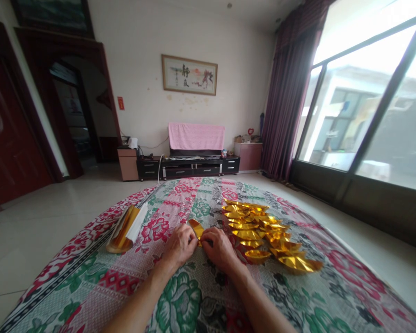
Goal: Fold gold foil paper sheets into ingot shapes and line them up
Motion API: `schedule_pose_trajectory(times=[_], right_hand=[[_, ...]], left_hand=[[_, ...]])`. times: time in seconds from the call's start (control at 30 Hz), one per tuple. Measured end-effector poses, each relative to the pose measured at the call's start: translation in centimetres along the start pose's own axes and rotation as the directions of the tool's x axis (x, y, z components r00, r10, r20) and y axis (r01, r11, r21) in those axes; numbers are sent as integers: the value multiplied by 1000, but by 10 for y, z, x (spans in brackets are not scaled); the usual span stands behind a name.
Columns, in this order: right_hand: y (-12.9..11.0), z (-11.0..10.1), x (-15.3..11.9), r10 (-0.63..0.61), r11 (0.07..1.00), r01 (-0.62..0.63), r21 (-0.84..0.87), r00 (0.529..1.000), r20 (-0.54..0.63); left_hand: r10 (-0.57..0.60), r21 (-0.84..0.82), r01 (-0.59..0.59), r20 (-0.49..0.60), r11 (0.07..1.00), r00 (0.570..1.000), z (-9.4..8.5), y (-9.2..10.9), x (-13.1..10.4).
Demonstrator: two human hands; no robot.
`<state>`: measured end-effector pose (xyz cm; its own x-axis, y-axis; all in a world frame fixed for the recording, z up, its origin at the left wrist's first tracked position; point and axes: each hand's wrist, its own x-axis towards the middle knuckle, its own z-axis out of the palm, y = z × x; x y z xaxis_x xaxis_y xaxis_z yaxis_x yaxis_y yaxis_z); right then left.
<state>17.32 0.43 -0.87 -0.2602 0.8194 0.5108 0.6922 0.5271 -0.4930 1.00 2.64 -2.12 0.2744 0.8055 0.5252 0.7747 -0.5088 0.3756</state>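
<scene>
My left hand [180, 245] and my right hand [220, 248] meet over a floral cloth [201, 296], both pinching one small piece of gold foil paper [196, 228] that sticks up between the fingertips. Just right of my right hand lies a heap of several folded gold paper ingots [263, 233]. To the left of my left hand rests a curled stack of gold foil sheets [126, 229] with white backing.
The cloth covers a wide surface low above a pale tiled floor [38, 222]. A dark TV cabinet [190, 166] with a pink cover stands at the far wall. A large window [367, 106] and purple curtain [287, 92] fill the right side; dark doors [7, 129] are on the left.
</scene>
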Motion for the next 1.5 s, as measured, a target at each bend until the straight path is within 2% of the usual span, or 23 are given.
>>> schedule_pose_trajectory(times=[0.23,0.6,0.77,0.97,1.23,1.5], right_hand=[[1,1,0,-1,1000,1,9,1000,-11],[2,3,-1,-20,1000,20,7,1000,-21],[-1,4,-1,19,1000,-19,8,999,-31],[-5,5,-1,70,997,-71,-15,996,-54],[-6,6,-1,97,995,-99,-33,994,-55],[-7,6,-1,94,995,-96,-34,994,-56]], left_hand=[[-4,34,4,-1,999,1000,-2,5,0],[-7,31,7,1,1000,1000,0,2,1],[-9,31,9,3,999,1000,0,1,1],[-20,3,20,9,1000,1000,0,1,1],[-2,-136,4,12,991,1000,0,-11,3],[22,-97,-22,2,995,1000,-2,-8,3]])
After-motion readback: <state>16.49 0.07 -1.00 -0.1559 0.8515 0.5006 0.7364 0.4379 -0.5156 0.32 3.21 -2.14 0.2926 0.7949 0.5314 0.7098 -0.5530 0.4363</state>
